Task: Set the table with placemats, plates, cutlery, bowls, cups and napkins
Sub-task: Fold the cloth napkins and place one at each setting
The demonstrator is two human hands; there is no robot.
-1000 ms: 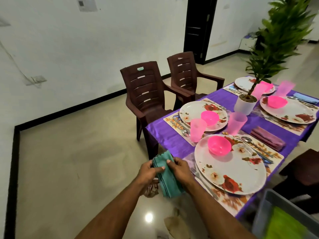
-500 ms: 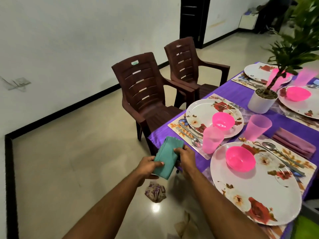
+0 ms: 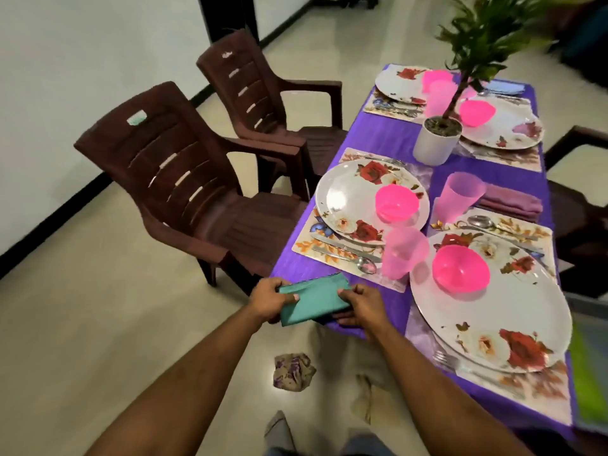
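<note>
Gripping the teal napkin [image 3: 314, 299] at both ends, left hand [image 3: 270, 301] and right hand [image 3: 358, 307] pinching it, long axis running left-right, hovering over the tabletop [image 3: 394, 139] corner beside the near-left placemat [image 3: 307, 246].

Napkin [image 3: 314, 297] lies at the worktop [image 3: 388, 139] corner, between both hands; a spoon [image 3: 365, 264] and cup [image 3: 404, 251] behind it, chairs [image 3: 184, 179] left.

Home dining room, set table [image 3: 388, 136] (purple cloth), plastic chairs [image 3: 184, 179], potted plant [image 3: 437, 139]
</note>
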